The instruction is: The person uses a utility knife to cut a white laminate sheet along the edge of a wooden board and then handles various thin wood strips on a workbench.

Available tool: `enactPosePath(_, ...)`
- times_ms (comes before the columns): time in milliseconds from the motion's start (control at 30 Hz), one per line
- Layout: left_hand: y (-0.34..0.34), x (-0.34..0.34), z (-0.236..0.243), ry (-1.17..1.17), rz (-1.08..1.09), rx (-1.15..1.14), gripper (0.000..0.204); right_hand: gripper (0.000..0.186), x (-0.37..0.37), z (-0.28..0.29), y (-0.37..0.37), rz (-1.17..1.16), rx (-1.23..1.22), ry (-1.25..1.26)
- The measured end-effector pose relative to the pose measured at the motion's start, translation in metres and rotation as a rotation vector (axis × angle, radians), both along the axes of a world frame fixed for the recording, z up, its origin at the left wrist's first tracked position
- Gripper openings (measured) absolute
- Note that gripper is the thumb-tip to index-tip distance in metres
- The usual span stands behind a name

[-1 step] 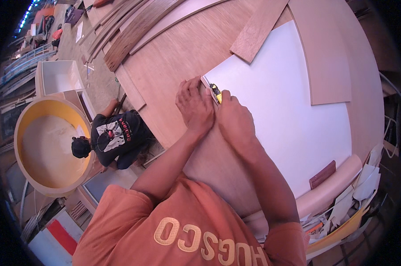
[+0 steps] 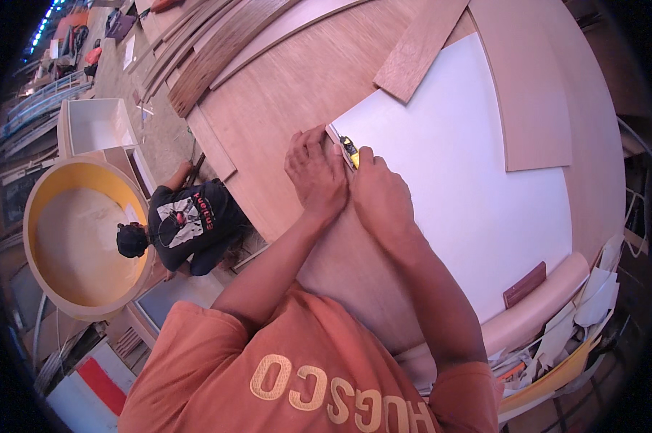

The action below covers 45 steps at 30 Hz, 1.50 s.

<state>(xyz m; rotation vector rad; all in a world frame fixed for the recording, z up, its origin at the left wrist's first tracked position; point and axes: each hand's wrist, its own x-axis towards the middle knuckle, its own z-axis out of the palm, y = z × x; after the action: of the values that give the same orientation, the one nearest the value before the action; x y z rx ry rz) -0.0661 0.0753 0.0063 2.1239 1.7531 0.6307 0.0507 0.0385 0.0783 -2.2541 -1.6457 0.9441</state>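
A black and yellow utility knife point(image 2: 350, 152) is gripped in my right hand point(image 2: 378, 189), its tip at the left edge of a white sheet point(image 2: 452, 159). Close beside it, my left hand point(image 2: 316, 172) lies palm down with fingers stretched along that same edge, near the sheet's upper left corner. A narrow strip runs along the edge between the hands; its kind is hard to make out. Beneath the sheet spreads a large wooden panel point(image 2: 283, 108). Part of the knife's body is hidden by my right fingers.
A wooden plank point(image 2: 423, 50) and a wide board point(image 2: 531, 108) overlap the sheet. On its lower right rest a small dark block point(image 2: 525, 285) and a rolled sheet point(image 2: 542, 297). A person in black point(image 2: 196, 224) crouches left, beside a round yellow-lined tub point(image 2: 81, 238). Long planks point(image 2: 218, 65) lie upper left.
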Motion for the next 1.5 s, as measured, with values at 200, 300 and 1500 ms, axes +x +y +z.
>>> enactPosePath(200,0.015,0.010,0.005,-0.068,0.091,-0.100,0.035,0.017,0.002,0.000,0.005,0.039,0.016,-0.060)
enactPosePath(300,0.016,0.011,-0.004,-0.020,0.102,0.033,0.032,0.017,0.002,0.004,0.006,0.055,0.012,-0.074)
enactPosePath(1500,0.012,0.005,-0.010,-0.137,0.043,0.337,0.032,0.018,0.015,0.027,-0.070,0.101,-0.199,-0.105)
